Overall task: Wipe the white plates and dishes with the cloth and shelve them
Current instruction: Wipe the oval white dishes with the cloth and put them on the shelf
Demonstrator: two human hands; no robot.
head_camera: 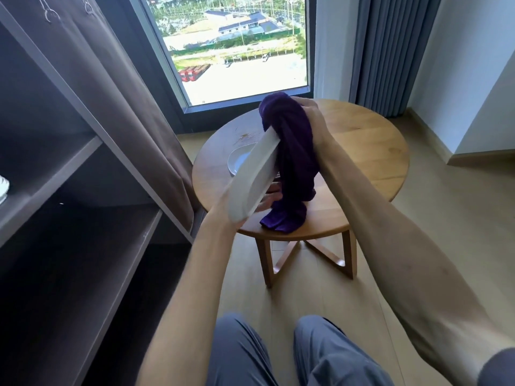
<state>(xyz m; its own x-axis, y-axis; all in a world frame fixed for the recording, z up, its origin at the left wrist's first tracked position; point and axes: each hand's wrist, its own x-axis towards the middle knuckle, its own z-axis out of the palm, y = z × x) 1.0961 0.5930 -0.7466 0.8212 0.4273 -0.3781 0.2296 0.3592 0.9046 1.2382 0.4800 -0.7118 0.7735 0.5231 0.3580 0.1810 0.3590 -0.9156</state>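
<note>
My left hand (267, 197) grips a white rectangular dish (252, 176) by its lower end and holds it tilted on edge above the round wooden table (362, 151). My right hand (309, 115) holds a purple cloth (289, 151) bunched over the dish's upper end. The cloth hangs down the far side of the dish, and its tail reaches the tabletop. A second white plate (237, 162) lies flat on the table, mostly hidden behind the held dish.
A dark open shelf unit (83, 168) stands at the left, with a white dish (3, 188) at the frame's edge on one shelf. A brown curtain (133, 107) hangs between shelf and window. My knees in grey trousers (278, 355) are below.
</note>
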